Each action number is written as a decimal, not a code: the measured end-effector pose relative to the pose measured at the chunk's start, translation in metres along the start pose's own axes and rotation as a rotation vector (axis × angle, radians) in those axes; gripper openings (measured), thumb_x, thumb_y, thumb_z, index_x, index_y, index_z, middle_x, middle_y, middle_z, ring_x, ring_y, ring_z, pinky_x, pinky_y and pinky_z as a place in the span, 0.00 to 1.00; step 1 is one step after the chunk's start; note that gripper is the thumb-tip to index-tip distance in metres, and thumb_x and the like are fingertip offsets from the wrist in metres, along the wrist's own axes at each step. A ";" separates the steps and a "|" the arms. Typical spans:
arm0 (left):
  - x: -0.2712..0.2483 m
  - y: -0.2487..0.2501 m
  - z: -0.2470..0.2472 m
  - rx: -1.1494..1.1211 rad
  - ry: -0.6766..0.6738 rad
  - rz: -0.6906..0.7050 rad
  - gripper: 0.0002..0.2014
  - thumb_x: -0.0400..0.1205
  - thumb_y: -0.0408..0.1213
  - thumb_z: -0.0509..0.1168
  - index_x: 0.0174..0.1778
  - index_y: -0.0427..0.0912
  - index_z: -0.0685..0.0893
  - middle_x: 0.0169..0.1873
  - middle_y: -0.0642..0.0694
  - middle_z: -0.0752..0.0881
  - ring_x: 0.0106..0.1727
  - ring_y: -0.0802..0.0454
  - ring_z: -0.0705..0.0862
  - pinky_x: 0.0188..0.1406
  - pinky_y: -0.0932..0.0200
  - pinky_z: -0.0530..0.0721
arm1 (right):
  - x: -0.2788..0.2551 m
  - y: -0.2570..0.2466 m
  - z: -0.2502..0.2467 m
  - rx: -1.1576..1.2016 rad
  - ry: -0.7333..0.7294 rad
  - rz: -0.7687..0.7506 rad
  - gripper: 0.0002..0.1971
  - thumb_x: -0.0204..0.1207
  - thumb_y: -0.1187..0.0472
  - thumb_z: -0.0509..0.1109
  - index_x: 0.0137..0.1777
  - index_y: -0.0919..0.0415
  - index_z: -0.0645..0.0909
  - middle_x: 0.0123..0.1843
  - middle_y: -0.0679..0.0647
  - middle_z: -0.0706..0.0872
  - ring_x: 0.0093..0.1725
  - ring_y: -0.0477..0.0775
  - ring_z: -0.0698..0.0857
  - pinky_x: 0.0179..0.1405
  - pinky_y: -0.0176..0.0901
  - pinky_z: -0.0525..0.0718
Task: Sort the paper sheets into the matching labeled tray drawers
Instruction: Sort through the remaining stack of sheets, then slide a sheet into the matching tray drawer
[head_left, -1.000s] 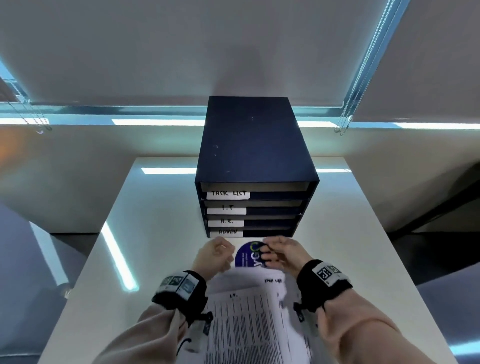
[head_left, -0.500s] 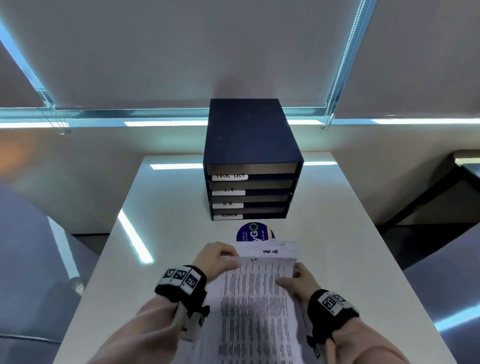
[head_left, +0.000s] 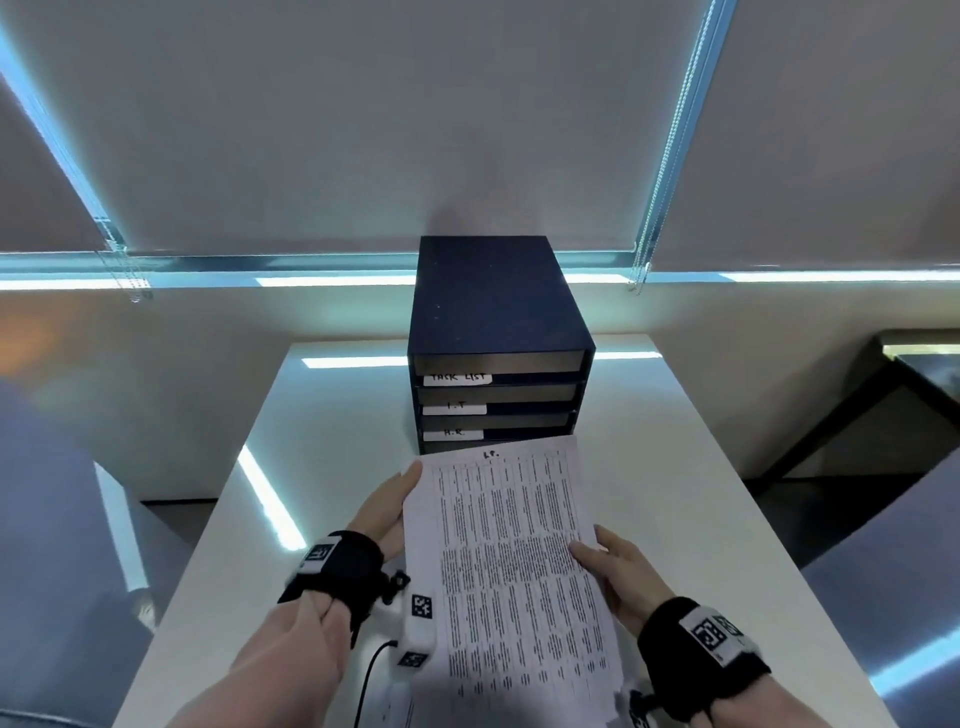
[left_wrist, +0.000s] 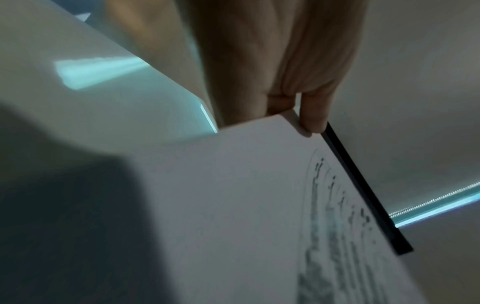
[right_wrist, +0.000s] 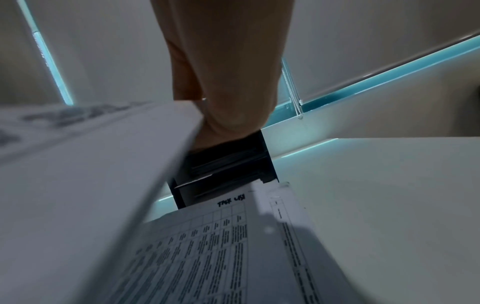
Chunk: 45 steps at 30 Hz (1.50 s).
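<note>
Sheet (head_left: 511, 561) marked I.T., pinched at its edges by left hand (head_left: 384, 512) and right hand (head_left: 615, 564), needs level feeding into the I.T. drawer (head_left: 498, 399) ahead of both hands.

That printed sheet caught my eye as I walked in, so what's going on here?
A person is sorting papers. Both hands, left hand and right hand, hold the printed sheet up off the white table, in front of the dark drawer unit labeled TASK LIST, I.T and H.R. More sheets lie underneath; one reads TASK LIST.
</note>
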<state>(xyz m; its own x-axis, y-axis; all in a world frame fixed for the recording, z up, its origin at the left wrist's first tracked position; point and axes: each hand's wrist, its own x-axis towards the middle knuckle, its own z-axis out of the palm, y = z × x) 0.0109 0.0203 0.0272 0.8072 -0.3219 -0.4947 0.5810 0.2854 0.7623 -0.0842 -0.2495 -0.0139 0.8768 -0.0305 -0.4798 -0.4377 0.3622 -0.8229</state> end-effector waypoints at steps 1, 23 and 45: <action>0.001 -0.002 -0.003 0.009 0.016 0.005 0.23 0.89 0.44 0.50 0.70 0.30 0.75 0.63 0.30 0.83 0.65 0.35 0.82 0.66 0.41 0.78 | -0.001 -0.001 0.001 -0.014 -0.017 -0.004 0.22 0.79 0.72 0.66 0.73 0.71 0.70 0.53 0.59 0.90 0.50 0.58 0.89 0.47 0.46 0.88; 0.051 0.048 0.025 0.112 0.119 -0.036 0.19 0.88 0.32 0.53 0.73 0.25 0.70 0.68 0.31 0.78 0.67 0.36 0.79 0.65 0.44 0.76 | 0.025 -0.034 -0.005 -0.061 0.026 0.108 0.17 0.83 0.74 0.58 0.67 0.61 0.76 0.51 0.60 0.90 0.54 0.62 0.88 0.45 0.53 0.87; 0.137 0.044 0.018 -0.169 0.308 0.108 0.18 0.84 0.28 0.62 0.68 0.28 0.69 0.47 0.31 0.85 0.33 0.47 0.87 0.30 0.59 0.88 | 0.166 -0.109 0.035 0.199 0.142 0.108 0.08 0.78 0.75 0.66 0.52 0.66 0.73 0.35 0.65 0.88 0.26 0.51 0.89 0.20 0.39 0.86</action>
<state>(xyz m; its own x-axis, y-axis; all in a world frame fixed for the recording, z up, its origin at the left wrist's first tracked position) 0.1454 -0.0279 0.0007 0.8433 -0.0024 -0.5374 0.4792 0.4559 0.7500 0.1162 -0.2613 0.0070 0.7844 -0.1069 -0.6110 -0.4673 0.5459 -0.6954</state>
